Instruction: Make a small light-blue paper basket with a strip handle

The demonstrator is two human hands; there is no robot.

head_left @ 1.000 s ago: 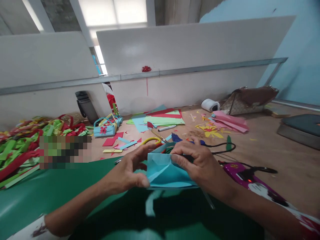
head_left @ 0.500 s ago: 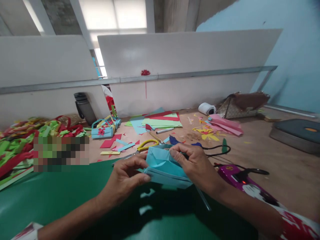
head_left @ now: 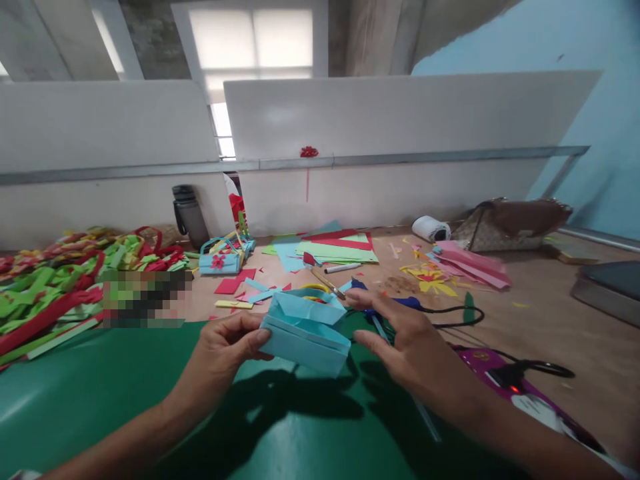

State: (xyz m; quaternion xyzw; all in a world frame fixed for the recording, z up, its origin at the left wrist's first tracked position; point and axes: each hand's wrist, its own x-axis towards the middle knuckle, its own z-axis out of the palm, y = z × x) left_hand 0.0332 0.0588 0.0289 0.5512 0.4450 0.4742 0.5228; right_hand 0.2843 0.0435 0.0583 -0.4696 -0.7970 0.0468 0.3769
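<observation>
My left hand (head_left: 230, 350) pinches the left end of a folded light-blue paper box (head_left: 306, 350), shaped like a small bag with its top gaping. Just right of the box, my right hand (head_left: 400, 333) is off the paper, thumb and fingers spread apart. Yellow-handled scissors (head_left: 316, 288) lie behind the box, partly hidden by it. A blue glue gun (head_left: 403, 303) with a black cord rests behind my right hand, and a clear glue stick (head_left: 427, 421) shows below my right wrist.
A finished blue paper bag with a red flower (head_left: 220, 263) stands at the left, near a dark bottle (head_left: 190, 217) and a heap of paper strips (head_left: 55, 287). Coloured sheets (head_left: 340, 250) lie ahead. A purple power strip (head_left: 480, 363) and a handbag (head_left: 515, 227) are right.
My right hand has let go of the paper box and moved off to its right, fingers opening. My left hand keeps its pinch, and the box is turned slightly. The camera view has shifted.
</observation>
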